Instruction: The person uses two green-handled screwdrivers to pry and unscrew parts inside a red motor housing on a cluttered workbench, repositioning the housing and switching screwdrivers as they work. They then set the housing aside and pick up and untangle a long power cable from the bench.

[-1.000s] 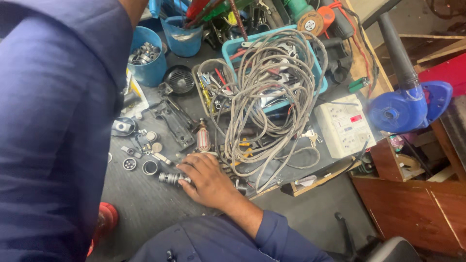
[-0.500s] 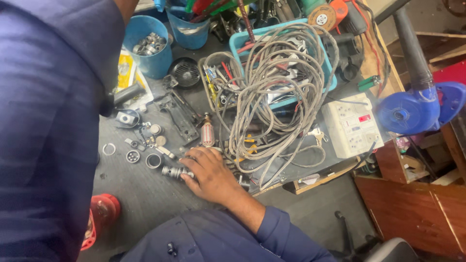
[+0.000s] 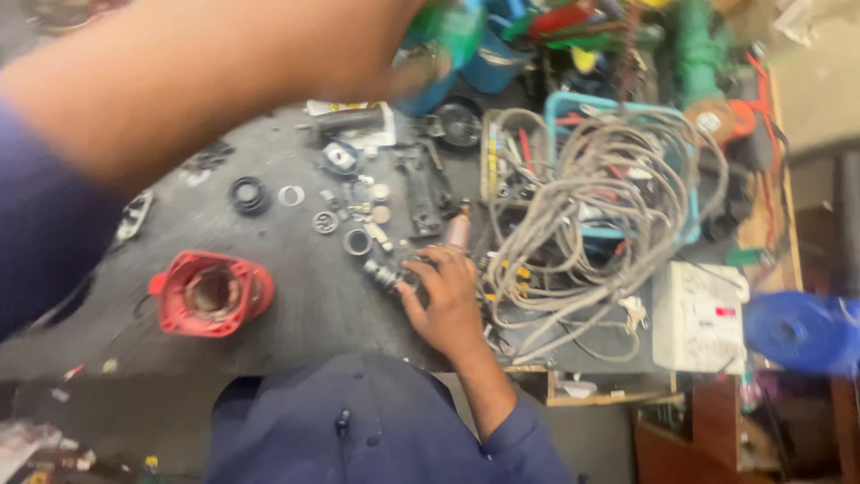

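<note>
1. Head view, right side: our right hand (image 3: 445, 305) lies on the dark worktop (image 3: 305, 332), near the front edge. Its fingers are bent together and pinch the right end of a small dark metal shaft piece (image 3: 383, 273), which lies flat just left of the fingertips.
2. Head view, left side: our left arm stretches across the top of the picture towards the far blue plastic tubs (image 3: 488, 67). The left hand (image 3: 421, 63) is a blur, so we cannot tell whether its fingers are apart or closed.
3. Around the shaft piece: a short metal ring (image 3: 356, 242) sits just beyond it. Flat washers (image 3: 291, 194) are scattered farther left, and a red plastic motor housing (image 3: 210, 293) lies well to the left.
4. To the right: a heap of grey cables (image 3: 609, 197) spills out of a teal plastic tray (image 3: 573, 125) and ends just beside our right hand. A white plastic switch box (image 3: 699, 318) sits farther right.
5. Risks, as we judge them:
   - The left arm hides much of the worktop, so the right hand may be working half blind.
   - A nudge could roll the shaft piece or the small rings off the near edge.
   - The cable loops could snag our fingers and drag loose parts along.
</note>
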Demonstrator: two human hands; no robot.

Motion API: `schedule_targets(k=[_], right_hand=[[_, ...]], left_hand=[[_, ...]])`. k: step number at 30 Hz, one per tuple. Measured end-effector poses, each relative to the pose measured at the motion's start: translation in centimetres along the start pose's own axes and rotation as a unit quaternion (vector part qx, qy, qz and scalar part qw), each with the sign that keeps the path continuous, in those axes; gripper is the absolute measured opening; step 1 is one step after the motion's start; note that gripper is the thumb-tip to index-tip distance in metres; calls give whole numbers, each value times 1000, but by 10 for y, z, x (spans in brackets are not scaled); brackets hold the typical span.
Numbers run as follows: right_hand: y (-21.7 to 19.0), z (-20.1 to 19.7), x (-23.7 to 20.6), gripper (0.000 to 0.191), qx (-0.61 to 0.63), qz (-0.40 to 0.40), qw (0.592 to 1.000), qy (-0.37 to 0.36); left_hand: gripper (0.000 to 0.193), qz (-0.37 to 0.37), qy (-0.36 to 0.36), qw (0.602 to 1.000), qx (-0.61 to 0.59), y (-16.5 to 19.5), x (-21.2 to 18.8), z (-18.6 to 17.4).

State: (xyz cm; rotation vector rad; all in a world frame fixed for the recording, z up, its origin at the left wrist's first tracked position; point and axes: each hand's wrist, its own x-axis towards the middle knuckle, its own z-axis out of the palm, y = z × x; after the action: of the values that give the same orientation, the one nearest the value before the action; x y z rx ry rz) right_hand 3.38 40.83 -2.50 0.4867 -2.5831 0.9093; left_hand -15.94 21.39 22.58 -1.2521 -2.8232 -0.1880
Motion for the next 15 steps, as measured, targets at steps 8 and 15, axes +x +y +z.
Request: schedule_targets(k=[8,15], right_hand=[[-8,10,-3,36,-62,-34,998,5],[-34,11,-1,47,-13,-9,999,41]], left_hand=[[33,-183,130,971,77,-12,-233,42],[35,-425,273,860,-71,3,-374,152]])
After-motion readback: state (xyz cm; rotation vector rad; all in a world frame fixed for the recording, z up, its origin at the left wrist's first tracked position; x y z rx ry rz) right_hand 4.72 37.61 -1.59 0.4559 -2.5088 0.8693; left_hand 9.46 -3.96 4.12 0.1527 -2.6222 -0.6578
